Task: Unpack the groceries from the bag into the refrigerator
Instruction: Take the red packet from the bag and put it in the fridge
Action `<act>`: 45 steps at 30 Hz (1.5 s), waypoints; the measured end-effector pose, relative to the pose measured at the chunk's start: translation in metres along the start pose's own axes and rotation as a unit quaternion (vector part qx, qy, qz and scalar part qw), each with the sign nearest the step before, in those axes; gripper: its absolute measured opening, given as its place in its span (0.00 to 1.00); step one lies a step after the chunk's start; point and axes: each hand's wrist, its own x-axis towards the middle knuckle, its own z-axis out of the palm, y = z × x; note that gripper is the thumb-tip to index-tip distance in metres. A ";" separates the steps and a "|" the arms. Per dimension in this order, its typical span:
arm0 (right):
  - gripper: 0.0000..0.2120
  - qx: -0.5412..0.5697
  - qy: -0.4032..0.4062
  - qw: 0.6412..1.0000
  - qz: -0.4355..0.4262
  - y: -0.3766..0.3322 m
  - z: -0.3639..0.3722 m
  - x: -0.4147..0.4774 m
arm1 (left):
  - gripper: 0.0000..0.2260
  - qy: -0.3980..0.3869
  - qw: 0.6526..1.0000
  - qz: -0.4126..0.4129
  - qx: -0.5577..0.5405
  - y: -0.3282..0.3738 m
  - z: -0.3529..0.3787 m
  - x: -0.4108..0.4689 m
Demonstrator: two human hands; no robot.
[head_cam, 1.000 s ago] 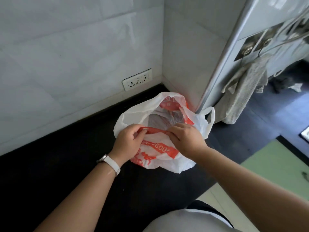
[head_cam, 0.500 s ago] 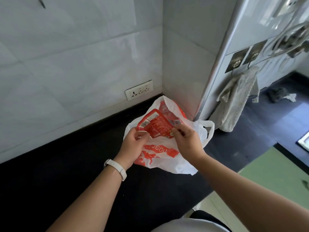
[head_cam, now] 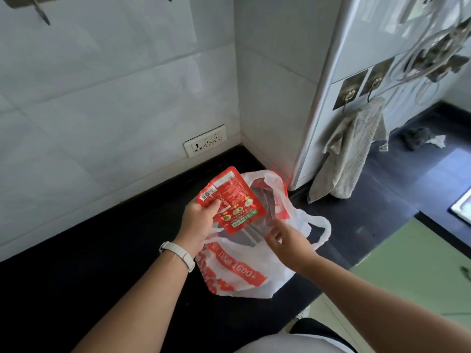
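On black countertop [head_cam: 107,250]: one white-and-red plastic bag [head_cam: 244,273]
Left hand [head_cam: 198,220]: I see it clutching one flat red packet [head_cam: 233,200]
Right hand [head_cam: 285,240]: fingers loose, empty

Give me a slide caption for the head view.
Left hand lifts a red packet from the bag.

Red packet [head_cam: 230,200] with green strip, white bag [head_cam: 244,273] with red print, black counter [head_cam: 102,263]
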 end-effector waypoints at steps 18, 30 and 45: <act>0.17 -0.033 -0.048 0.996 -0.071 -0.020 -0.006 -0.019 | 0.08 0.027 0.992 -0.061 -0.104 -0.003 0.014 -0.036; 0.13 0.310 -0.171 0.935 -0.024 -0.067 -0.086 -0.011 | 0.12 0.074 0.976 -0.056 -0.195 0.032 0.039 -0.072; 0.21 0.196 -0.224 0.942 -0.155 -0.048 -0.083 -0.028 | 0.12 0.242 0.943 -0.050 -0.225 0.015 0.115 -0.161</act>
